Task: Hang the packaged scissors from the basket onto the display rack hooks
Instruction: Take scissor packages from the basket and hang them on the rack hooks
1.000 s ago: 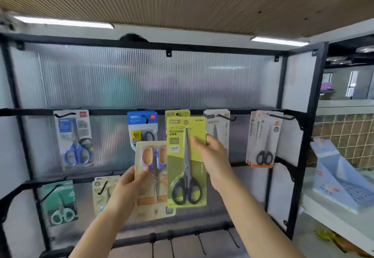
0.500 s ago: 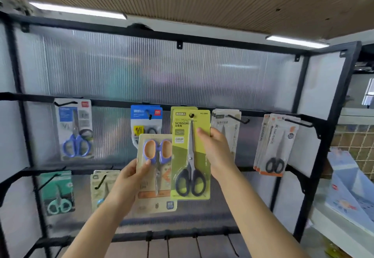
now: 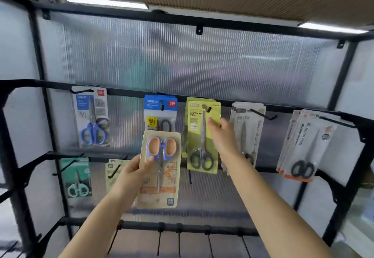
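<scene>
My right hand (image 3: 221, 134) pinches the right edge of a green pack of black-handled scissors (image 3: 202, 136). Its hang hole sits over a hook (image 3: 206, 108) on the upper rail of the black display rack (image 3: 125, 92), in front of another green pack. My left hand (image 3: 134, 169) grips the left edge of a tan pack of scissors with purple and orange handles (image 3: 159, 168), held upright in front of the rack below the blue pack. The basket is out of view.
Other packs hang on the upper rail: a white one with blue scissors (image 3: 92, 116), a blue one (image 3: 160, 114), grey ones (image 3: 248, 130) and a white bunch at the right (image 3: 305, 144). On the middle rail hang a teal pack (image 3: 75, 177) and a pale green pack (image 3: 113, 172). Bare hooks (image 3: 179, 239) line the bottom rail.
My right hand has lifted the green pack up to the upper rail, so its hole now meets the hook. The tan pack in my left hand has stayed roughly level. My view has tilted upward.
</scene>
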{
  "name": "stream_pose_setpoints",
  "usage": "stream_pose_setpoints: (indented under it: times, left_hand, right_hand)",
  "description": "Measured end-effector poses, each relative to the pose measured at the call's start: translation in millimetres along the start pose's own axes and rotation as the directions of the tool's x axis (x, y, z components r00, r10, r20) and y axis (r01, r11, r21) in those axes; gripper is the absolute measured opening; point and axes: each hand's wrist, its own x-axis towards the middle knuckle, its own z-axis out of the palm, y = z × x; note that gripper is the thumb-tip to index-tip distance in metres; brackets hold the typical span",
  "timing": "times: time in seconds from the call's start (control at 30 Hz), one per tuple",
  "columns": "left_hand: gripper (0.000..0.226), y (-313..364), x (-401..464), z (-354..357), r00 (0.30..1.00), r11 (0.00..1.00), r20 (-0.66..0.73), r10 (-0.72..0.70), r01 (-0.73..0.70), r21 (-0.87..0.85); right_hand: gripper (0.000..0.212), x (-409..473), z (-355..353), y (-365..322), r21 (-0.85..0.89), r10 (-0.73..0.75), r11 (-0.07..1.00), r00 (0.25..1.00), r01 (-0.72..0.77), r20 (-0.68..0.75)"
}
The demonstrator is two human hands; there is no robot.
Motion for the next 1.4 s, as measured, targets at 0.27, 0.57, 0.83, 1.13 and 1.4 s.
stream_pose_setpoints:
  times: [0.27, 0.57, 0.83, 1.13, 1.4]
  left_hand:
    - [0.044, -1.1, -3.8, -14.8, 1.000, 0.999, -0.007, 0.024, -0.024, 0.022]
    - [0.024, -1.1, -17.9, -20.8, 0.998, 0.999, -0.053, 0.033, -0.031, 0.027]
    - [0.029, -10.6, -45.2, -24.7, 1.000, 1.000, -0.026, 0.011, -0.011, 0.001]
    - [0.036, -44.7, -90.5, -35.2, 0.987, 0.993, -0.109, -0.118, 0.115, -0.030]
    - [0.023, -80.3, -113.4, -71.3, 0.947, 0.968, -0.201, -0.250, 0.248, -0.035]
  right_hand:
    - [0.036, 39.0, 7.9, 11.1, -0.240, -0.073, 0.969, 0.996, 0.057, -0.057]
    - [0.044, 24.2, 15.7, 12.6, -0.318, -0.087, 0.946, 0.992, 0.054, -0.089]
    - [0.053, -59.9, 28.4, 15.9, -0.094, -0.296, 0.953, 0.950, 0.288, -0.097]
    - [0.009, -96.8, 65.8, 42.1, -0.004, -0.020, 1.000, 0.853, 0.026, 0.522]
    - [0.011, -111.1, 105.4, 60.1, -0.010, -0.055, 0.997, 0.797, 0.077, 0.602]
